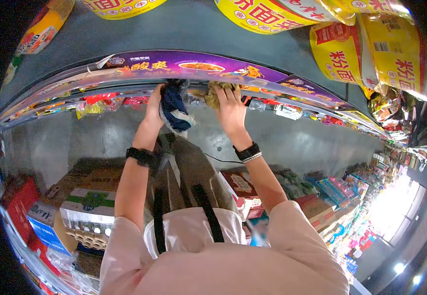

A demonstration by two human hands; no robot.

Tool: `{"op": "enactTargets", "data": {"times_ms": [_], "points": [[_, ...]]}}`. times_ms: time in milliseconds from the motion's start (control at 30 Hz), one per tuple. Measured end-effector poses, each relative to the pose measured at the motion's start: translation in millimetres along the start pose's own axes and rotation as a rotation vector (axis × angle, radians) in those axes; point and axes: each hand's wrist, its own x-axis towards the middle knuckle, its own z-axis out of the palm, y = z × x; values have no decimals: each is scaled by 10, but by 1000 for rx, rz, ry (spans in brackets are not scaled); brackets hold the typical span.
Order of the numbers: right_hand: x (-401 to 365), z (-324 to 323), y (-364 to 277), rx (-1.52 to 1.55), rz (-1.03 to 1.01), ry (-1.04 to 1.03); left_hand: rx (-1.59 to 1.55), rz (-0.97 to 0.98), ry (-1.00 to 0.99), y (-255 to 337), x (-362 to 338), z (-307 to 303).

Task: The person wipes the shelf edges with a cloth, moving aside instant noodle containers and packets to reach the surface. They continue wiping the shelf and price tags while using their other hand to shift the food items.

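Observation:
My left hand (154,105) grips a bunched dark blue cloth (173,105) with a whitish edge, just below the front of a shelf. To the right of it, my right hand (231,110) has its fingers curled over a crumpled olive-yellow cloth (213,98), close to the same shelf edge. The two cloths are a short way apart. Along that edge runs a purple printed strip (193,65) under a clear cover. Both wrists wear black bands.
Yellow instant noodle tubs (257,14) and packs (339,54) stand on the dark grey shelf top (184,37). Lower shelves hold small colourful packets. Cardboard boxes (88,209) lie on the floor behind me at left, with more cartons (316,211) at right.

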Motion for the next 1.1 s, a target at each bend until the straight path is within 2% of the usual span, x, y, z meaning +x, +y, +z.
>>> {"op": "enactTargets", "data": {"times_ms": [67, 167, 433, 633, 800, 867, 900, 933, 1000, 1033, 1067, 1100], "points": [[-61, -36, 82, -32, -24, 11, 15, 46, -105, 5, -53, 27], [-212, 30, 318, -89, -24, 55, 5, -34, -46, -21, 169, -152], [-357, -79, 554, -105, -49, 50, 5, -31, -84, 13, 120, -98], [-474, -142, 762, -218, 37, 48, -9, 2, -120, 14, 59, -62], [-619, -272, 996, -192, 134, 56, 5, 3, -132, 18, 40, -76], [-745, -225, 1133, -78, 287, 317, 50, 57, -123, 21, 46, -88], [-794, -285, 1100, 29, 465, 396, 49, 58, -122, 25, 50, -75], [-825, -278, 1156, 29, 465, 395, 47, 41, -103, 26, 53, -64], [-852, -327, 1226, 654, 861, 366, 47, 22, -84, 44, 26, -36], [-846, -352, 1187, 878, 915, 335, 40, -19, -41, 58, -8, -11], [-808, -351, 1155, 877, 918, 341, 34, -61, 1, 63, -19, 15], [-715, -350, 1097, 972, 1018, 289, 37, -64, -1, 64, 1, 9]]}}
